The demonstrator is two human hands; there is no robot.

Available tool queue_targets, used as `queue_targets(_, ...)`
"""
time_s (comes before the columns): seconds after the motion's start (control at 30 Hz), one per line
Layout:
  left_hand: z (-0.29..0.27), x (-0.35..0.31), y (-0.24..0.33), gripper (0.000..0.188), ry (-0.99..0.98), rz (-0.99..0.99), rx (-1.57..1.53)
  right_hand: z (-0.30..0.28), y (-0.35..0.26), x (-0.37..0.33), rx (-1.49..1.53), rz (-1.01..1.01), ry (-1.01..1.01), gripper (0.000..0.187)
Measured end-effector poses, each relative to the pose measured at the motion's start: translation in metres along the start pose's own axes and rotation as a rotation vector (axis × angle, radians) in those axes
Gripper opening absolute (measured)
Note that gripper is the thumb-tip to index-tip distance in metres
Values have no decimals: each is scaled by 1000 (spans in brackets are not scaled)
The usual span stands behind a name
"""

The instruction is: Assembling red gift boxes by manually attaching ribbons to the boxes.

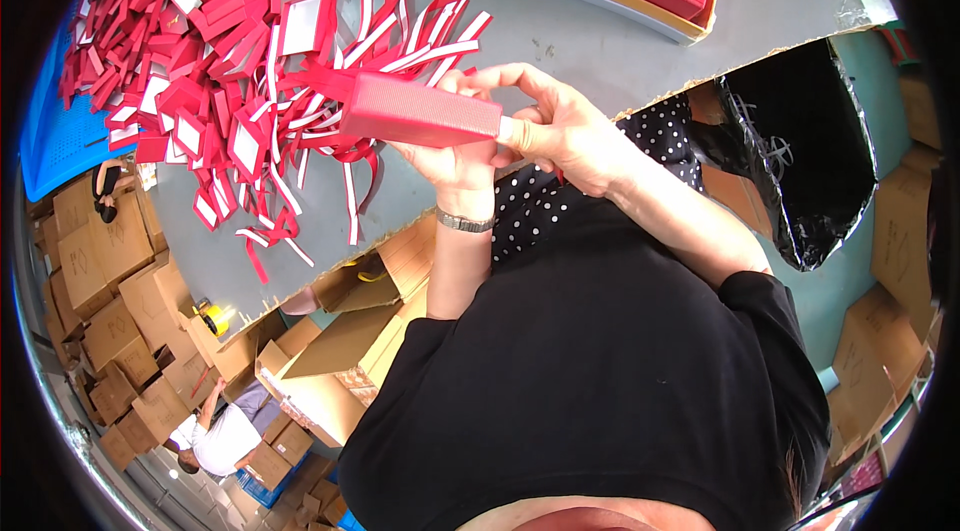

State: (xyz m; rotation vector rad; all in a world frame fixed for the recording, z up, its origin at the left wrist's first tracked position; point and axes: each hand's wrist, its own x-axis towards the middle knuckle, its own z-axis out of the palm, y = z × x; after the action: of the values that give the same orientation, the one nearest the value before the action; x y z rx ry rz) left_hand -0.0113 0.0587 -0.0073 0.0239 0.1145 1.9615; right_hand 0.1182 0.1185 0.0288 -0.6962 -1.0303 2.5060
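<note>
A long red box point(422, 112) with a textured surface is held level above the near edge of the table. My left hand point(452, 163), with a metal-band watch at the wrist, grips it from below and behind; part of that hand is hidden by the box. At the box's right end, my right hand point(565, 129) is closed, thumb and fingers pinching the end. Something small and white shows by the thumb, too small to name. Just left of the box lie red ribbons with white undersides point(345, 106), spread in a tangle.
A large heap of small red and white boxes point(190, 61) covers the table's left. At the far right, a carton point(690, 29) holds rows of red boxes. A black-lined bin point(800, 161) stands beyond the table's right edge. Yellow tape point(212, 317) sits at the left corner; people work among cartons.
</note>
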Motion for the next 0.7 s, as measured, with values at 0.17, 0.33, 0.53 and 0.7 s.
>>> queue_targets(0.17, -25, 8, -3, 36, -74, 161, 605, 1, 3, 2, 60, -311, -212, 19)
queue_targets(0.33, 9, -9, -5, 37, 168, 561, 1159, -9, -30, -4, -721, -411, 31, 15)
queue_targets(0.53, 42, -12, 22, 33, -556, 508, 2118, -7, -35, -19, -1099, -570, 97, 12)
queue_targets(0.7, 29, -27, 26, 15, -310, 388, 1696, -19, -45, -38, -1118, -423, 270, 18)
